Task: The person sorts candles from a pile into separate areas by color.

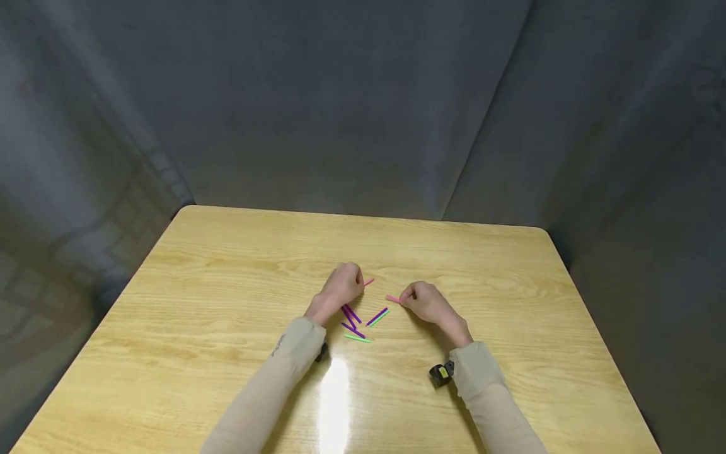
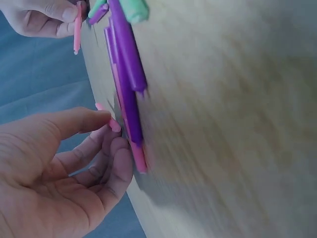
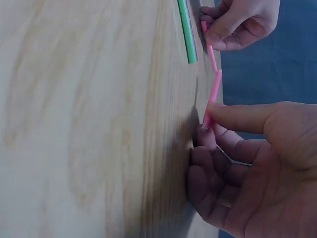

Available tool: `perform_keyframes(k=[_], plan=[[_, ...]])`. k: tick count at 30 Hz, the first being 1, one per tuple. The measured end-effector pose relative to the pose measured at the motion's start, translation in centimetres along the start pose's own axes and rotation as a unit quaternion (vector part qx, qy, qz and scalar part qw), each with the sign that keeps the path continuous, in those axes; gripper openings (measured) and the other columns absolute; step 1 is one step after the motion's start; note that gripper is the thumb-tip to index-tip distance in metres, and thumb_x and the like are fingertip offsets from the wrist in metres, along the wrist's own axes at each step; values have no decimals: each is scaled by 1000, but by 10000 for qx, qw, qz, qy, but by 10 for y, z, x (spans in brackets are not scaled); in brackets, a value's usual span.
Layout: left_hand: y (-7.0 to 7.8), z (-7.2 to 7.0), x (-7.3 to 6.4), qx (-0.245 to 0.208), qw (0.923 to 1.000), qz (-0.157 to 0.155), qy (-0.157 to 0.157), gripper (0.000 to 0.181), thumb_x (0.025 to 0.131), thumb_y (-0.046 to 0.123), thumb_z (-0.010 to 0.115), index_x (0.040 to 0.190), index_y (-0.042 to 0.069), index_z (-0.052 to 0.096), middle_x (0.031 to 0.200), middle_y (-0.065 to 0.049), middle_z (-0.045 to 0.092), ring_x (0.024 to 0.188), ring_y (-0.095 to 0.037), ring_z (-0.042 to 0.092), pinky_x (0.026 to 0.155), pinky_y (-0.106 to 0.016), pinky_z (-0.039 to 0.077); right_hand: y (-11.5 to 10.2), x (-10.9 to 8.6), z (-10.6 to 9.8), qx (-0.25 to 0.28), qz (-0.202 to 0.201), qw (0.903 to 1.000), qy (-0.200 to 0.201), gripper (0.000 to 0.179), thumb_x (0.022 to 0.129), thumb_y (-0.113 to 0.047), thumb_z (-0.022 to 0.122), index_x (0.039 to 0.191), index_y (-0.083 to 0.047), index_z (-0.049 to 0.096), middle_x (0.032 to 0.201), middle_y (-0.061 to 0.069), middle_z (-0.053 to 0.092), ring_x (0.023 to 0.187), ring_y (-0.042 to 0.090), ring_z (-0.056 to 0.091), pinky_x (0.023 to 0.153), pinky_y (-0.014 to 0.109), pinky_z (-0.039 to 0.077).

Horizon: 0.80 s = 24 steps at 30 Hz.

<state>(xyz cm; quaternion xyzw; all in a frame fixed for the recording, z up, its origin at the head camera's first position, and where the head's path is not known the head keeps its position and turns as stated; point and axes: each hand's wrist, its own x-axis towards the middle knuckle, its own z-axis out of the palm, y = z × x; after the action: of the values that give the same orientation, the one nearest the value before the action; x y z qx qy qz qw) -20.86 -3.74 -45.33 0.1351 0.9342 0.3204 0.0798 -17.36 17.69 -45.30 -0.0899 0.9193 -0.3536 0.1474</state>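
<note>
My left hand (image 1: pixel 342 284) pinches a thin pink stick (image 1: pixel 369 281) between thumb and fingertips, close over the table. To its right, my right hand (image 1: pixel 428 304) pinches a second pink stick (image 1: pixel 392 298) near one end. Both pink sticks point inward, and their ends face each other across a short gap in the head view. Below and between the hands lie several purple sticks (image 1: pixel 353 330) and a green stick (image 1: pixel 358 338). Another pink stick (image 2: pixel 140 161) lies beside the purple ones in the left wrist view, partly hidden by them.
A wooden table (image 1: pixel 227 302) fills the lower head view, with a bright light reflection near its front. Another green stick (image 1: pixel 380 318) lies alongside a purple one. Dark grey curtains (image 1: pixel 340 113) hang behind the table. A black camera (image 1: pixel 440 374) sits at the right wrist.
</note>
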Motion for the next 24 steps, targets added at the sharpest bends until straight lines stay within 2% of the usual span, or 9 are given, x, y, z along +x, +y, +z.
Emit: perform_keyframes(k=[3, 6, 9, 14, 21, 24], plan=[[-2, 1, 5, -106, 9999, 15, -71, 28, 74, -12, 55, 58, 11, 53, 54, 3, 46, 46, -9, 40, 43, -19, 34, 6, 5, -2, 285, 31, 9995, -101, 12, 94, -6, 60, 93, 3, 68, 84, 5, 63, 69, 14, 48, 63, 26, 41], [-5, 2, 13, -166, 9998, 115, -93, 37, 74, -13, 51, 49, 14, 42, 45, 6, 32, 41, -7, 27, 39, -19, 24, 10, 12, -6, 645, 144, 9975, -250, 15, 94, -6, 60, 93, 6, 69, 75, 4, 59, 60, 12, 42, 56, 24, 36], [-5, 2, 19, -263, 9995, 151, -64, 43, 74, -13, 50, 45, 16, 35, 42, 7, 24, 40, -5, 20, 39, -19, 19, 11, 20, -10, 925, 285, 9948, -311, 17, 93, -6, 60, 96, 7, 69, 67, 3, 52, 54, 10, 36, 52, 23, 31], [-6, 2, 26, -349, 9992, -17, -201, 44, 75, -13, 50, 44, 16, 35, 41, 7, 25, 38, -5, 21, 38, -19, 19, 12, 27, -10, 997, 376, 9939, -289, 19, 94, -7, 59, 100, 8, 69, 65, 1, 49, 53, 10, 34, 51, 23, 30], [-6, -1, 34, -290, 9994, -15, -173, 43, 75, -13, 52, 47, 16, 37, 43, 7, 26, 41, -6, 22, 40, -19, 20, 10, 38, -9, 1135, 543, 9917, 253, 18, 94, -8, 60, 98, 8, 68, 74, 5, 58, 55, 11, 43, 51, 22, 38], [-7, -1, 36, -294, 9994, -96, -139, 42, 75, -13, 53, 47, 16, 39, 43, 7, 28, 41, -6, 23, 40, -19, 21, 6, 43, -10, 1200, 622, 9902, 344, 18, 94, -9, 61, 96, 7, 69, 68, 3, 54, 52, 10, 41, 50, 22, 35]])
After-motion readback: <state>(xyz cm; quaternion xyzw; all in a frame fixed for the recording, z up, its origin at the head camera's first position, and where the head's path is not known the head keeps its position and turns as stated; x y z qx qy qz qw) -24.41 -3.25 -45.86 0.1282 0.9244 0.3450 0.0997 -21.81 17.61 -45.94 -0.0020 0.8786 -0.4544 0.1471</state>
